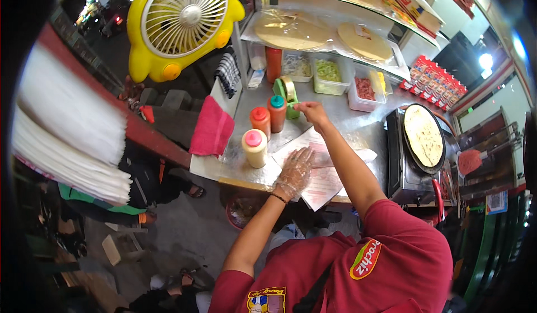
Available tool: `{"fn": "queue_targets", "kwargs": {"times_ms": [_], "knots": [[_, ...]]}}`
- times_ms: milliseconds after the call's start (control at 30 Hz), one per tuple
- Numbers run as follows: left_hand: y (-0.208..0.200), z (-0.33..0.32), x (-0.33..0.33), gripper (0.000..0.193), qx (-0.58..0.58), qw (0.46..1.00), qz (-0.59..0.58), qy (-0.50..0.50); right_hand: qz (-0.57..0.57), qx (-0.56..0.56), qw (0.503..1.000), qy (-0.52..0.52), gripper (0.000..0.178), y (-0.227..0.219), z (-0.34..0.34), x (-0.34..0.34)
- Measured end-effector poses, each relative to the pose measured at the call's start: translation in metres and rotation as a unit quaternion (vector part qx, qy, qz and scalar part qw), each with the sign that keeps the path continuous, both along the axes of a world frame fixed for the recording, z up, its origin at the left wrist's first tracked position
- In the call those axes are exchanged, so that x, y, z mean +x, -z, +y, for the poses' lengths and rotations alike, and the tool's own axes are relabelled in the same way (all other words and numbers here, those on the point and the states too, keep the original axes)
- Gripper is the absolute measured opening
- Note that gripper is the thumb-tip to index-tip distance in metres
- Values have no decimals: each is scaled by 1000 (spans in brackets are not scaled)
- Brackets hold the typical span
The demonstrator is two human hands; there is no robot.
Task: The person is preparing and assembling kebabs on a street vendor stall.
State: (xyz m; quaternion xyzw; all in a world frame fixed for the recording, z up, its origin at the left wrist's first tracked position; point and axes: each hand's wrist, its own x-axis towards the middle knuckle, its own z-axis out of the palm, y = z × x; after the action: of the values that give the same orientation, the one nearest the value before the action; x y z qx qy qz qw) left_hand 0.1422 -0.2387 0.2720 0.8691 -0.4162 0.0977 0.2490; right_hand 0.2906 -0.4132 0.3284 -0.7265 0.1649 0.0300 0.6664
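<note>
From where I stand, the person's left hand (297, 169), in a thin see-through glove, lies spread out on the printed paper (320, 189) in the middle of the picture. It presses the paper to the counter (232, 176) and grips nothing. The right hand (314, 115) is up above it, fingertips close together beside the green tape holder (293, 111). The spot is small from here, so I can't tell if they pinch any tape.

I think this is the part where one hand steadies the paper and the other works at the tape. That seems to call for a firm left palm and a neat little pinch.

There is red writing on the paper, too tiny for me to read. At the bottom, the dark red shirt (324, 274) has a red and yellow oval badge (364, 260) with white letters. The red packets (435, 83) at upper right have print too.
</note>
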Motion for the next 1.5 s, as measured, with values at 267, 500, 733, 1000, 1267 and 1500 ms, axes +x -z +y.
{"fn": "queue_targets", "kwargs": {"times_ms": [267,500,733,1000,1267,1500], "knots": [[1,-26,11,65,20,996,-65,59,-158,-448,880,-16,24,5,-78,-32],[-14,-17,11,63,27,997,-32,69,-9,-362,929,-77,27,-33,-121,-185],[-26,-33,9,64,8,992,-36,122,78,-480,872,60,35,-36,-97,-239],[-57,3,-39,58,-74,997,1,8,-136,-469,845,218,26,-129,-187,-363],[-6,17,-183,24,-183,971,88,-124,127,-788,547,253,55,-36,-485,-586],[230,129,-359,18,-295,730,521,-330,-39,-475,853,211,51,-155,-491,-522]]}}
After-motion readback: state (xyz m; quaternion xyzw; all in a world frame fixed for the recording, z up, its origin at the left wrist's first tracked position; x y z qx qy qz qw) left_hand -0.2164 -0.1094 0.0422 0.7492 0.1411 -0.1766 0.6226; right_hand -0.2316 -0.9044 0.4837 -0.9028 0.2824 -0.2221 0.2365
